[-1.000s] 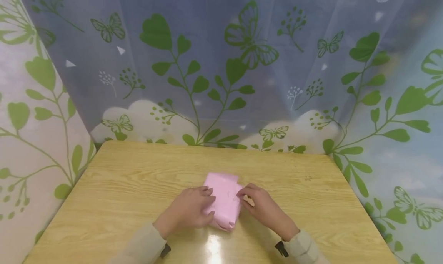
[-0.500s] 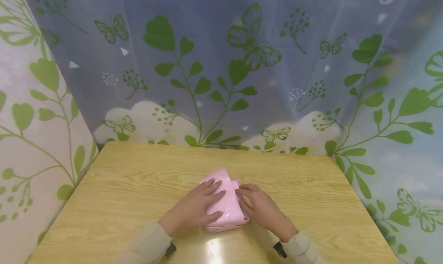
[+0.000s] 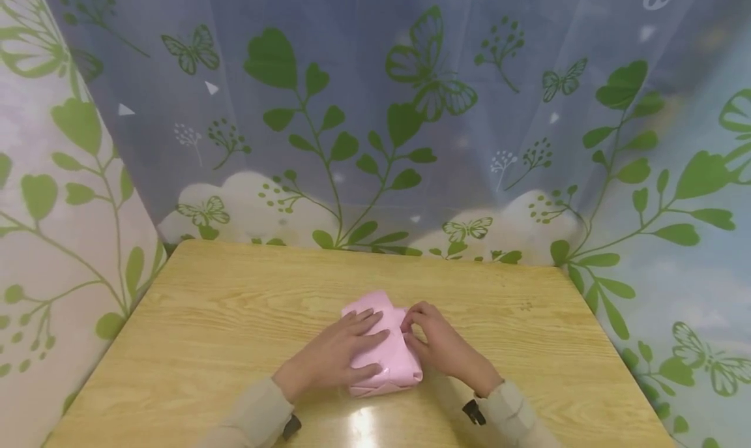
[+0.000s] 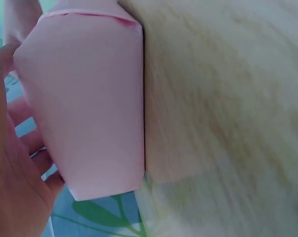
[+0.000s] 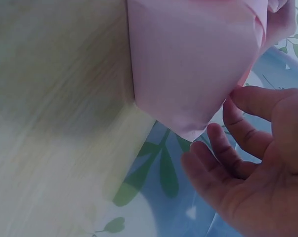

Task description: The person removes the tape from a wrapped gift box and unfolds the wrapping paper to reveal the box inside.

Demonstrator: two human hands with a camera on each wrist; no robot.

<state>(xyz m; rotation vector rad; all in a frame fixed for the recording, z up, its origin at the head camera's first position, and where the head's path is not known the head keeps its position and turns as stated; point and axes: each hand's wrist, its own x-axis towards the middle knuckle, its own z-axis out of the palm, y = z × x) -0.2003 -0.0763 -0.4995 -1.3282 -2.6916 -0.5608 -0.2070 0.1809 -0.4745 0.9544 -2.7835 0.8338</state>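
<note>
A box-shaped package in pink wrapping paper (image 3: 396, 364) lies on the wooden table, with folds in the paper along its near end. Spread across its top, the fingers of my left hand (image 3: 334, 353) press on the paper. In the left wrist view the package's smooth side (image 4: 89, 108) stands beside that hand (image 4: 20, 182). At the right edge my right hand (image 3: 439, 345) pinches the paper between thumb and index finger. The right wrist view shows those two fingertips meeting at the paper's edge, while the other fingers of this hand (image 5: 257, 158) are loosely bent below.
The table (image 3: 235, 285) has a pale wood grain and a bright light reflection near its front. Behind it hangs a blue curtain (image 3: 364, 63) printed with green leaves and butterflies. Similar printed cloth flanks it on both sides.
The package has turned on the table, and its near folded end shows more. My left hand has slid farther over its top. The right hand stays at the right edge, its fingers shifting there.
</note>
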